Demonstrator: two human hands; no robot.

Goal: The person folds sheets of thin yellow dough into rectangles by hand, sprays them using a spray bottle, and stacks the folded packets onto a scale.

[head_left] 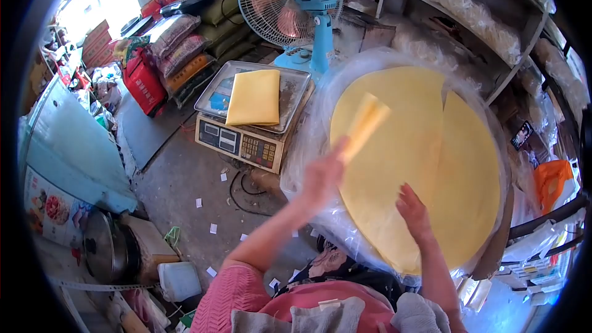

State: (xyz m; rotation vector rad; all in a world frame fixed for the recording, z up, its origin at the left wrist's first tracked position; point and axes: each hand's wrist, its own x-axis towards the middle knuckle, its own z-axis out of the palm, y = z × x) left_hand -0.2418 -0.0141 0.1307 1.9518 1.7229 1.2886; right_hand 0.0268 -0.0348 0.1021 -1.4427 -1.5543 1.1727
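My left hand (324, 176) is closed round the lower end of a folded yellow sheet (367, 124), a narrow strip blurred by motion and tilted up to the right. Beneath it lies a large round stack of thin yellow sheets (425, 148), with a tear at its upper edge and clear plastic wrapping (314, 142) around its rim. Over the lower middle of this stack is my right hand (414, 209), fingers stretched out and holding nothing. Left of the stack, a folded yellow bundle (254, 97) rests on the metal tray of a digital scale (239, 143).
A blue fan (317, 0) stands behind the scale. Filled sacks (179, 43) are piled at the back left, and shelves (524, 43) with plastic-wrapped goods line the right. A lidded pot (103, 243) and white tub (179, 280) sit lower left. Paper scraps (213, 228) dot the floor.
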